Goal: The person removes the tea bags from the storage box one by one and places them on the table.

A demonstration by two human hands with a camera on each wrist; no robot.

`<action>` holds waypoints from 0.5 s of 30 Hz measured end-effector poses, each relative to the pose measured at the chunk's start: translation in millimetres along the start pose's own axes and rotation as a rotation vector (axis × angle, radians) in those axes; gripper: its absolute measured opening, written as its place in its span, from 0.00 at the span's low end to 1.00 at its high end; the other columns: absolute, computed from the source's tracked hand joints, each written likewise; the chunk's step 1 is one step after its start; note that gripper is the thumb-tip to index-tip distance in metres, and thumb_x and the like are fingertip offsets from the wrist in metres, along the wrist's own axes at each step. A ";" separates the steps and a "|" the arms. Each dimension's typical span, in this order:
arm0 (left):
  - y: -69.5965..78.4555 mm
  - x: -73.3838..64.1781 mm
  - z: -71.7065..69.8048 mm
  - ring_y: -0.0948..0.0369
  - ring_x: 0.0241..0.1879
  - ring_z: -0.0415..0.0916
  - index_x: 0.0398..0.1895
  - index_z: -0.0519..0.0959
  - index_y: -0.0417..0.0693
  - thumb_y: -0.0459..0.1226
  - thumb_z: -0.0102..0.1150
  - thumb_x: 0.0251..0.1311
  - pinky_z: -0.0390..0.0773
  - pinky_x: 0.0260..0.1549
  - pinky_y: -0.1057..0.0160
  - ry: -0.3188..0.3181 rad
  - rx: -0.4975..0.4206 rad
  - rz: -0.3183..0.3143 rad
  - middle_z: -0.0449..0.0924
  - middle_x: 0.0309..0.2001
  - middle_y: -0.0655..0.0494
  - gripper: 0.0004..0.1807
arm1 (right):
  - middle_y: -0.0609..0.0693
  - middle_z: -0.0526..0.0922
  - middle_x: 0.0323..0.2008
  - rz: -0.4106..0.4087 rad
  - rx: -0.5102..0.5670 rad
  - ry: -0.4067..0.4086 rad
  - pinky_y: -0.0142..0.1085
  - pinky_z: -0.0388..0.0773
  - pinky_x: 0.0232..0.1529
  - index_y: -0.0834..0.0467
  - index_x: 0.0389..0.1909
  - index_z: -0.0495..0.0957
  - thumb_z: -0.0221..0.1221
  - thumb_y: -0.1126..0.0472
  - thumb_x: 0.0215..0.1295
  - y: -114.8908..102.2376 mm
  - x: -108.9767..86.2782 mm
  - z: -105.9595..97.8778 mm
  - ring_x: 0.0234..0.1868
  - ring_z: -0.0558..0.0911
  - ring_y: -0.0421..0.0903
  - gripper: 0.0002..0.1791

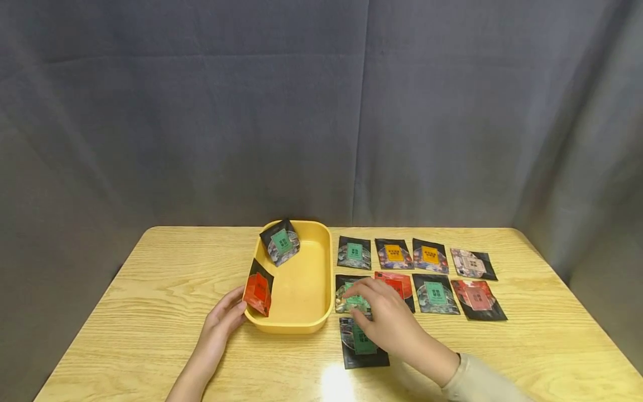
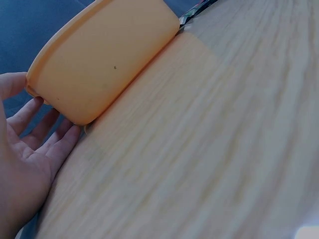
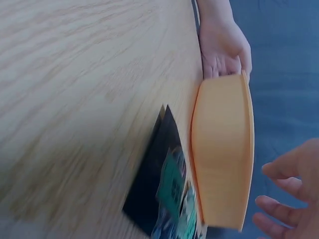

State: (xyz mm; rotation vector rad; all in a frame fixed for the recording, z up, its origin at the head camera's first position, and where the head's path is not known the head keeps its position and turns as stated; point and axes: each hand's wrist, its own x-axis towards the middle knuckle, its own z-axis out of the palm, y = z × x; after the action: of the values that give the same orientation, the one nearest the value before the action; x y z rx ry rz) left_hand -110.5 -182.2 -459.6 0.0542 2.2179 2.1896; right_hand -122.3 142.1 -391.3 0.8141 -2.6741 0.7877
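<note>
My left hand (image 1: 221,321) holds the near left corner of a yellow plastic tub (image 1: 303,279), thumb at the rim and fingers against the outer wall. Inside the tub, a black packet with a green label (image 1: 281,241) leans at the far left corner and a red-and-black packet (image 1: 259,288) leans against the left wall. To the right of the tub, my right hand (image 1: 389,318) hovers with relaxed, parted fingers and nothing between them. It overlaps a green-labelled packet (image 1: 342,286) and a nearer, larger-looking green-labelled packet (image 1: 365,357).
More flat packets lie in rows right of the tub: a green-labelled one (image 1: 354,253), two with orange labels (image 1: 394,254), a pale one (image 1: 474,263), a pink-labelled one (image 1: 478,300) and others. A grey curtain (image 1: 281,111) hangs behind the wooden table (image 1: 166,290).
</note>
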 end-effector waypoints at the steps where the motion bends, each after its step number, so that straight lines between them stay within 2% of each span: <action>1: 0.0 0.1 0.4 0.74 0.57 0.71 0.72 0.62 0.38 0.41 0.46 0.76 0.72 0.54 0.73 0.001 -0.002 -0.004 0.63 0.70 0.41 0.27 | 0.47 0.81 0.49 -0.018 -0.006 -0.003 0.53 0.76 0.53 0.53 0.44 0.82 0.71 0.66 0.56 -2.2 1.6 1.3 0.53 0.78 0.49 0.16; 10: -0.1 0.6 1.9 0.74 0.55 0.72 0.71 0.63 0.37 0.41 0.47 0.75 0.73 0.53 0.73 0.032 -0.006 -0.014 0.64 0.69 0.40 0.27 | 0.45 0.81 0.48 -0.115 -0.041 -0.030 0.47 0.75 0.54 0.51 0.45 0.82 0.71 0.63 0.57 -29.1 26.3 13.2 0.52 0.78 0.46 0.15; 15: -1.1 0.8 2.4 0.74 0.54 0.73 0.71 0.63 0.35 0.40 0.47 0.75 0.74 0.52 0.72 0.037 -0.018 -0.005 0.64 0.69 0.38 0.27 | 0.44 0.82 0.48 -0.114 -0.044 -0.081 0.47 0.73 0.58 0.52 0.47 0.81 0.70 0.60 0.60 -42.6 40.4 20.3 0.54 0.78 0.46 0.15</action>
State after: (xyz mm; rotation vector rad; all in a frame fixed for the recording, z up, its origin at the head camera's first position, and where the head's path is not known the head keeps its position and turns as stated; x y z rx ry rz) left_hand -111.2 -179.7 -460.7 0.0086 2.2148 2.2252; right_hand -132.3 83.0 -375.1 0.9975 -2.6759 0.6806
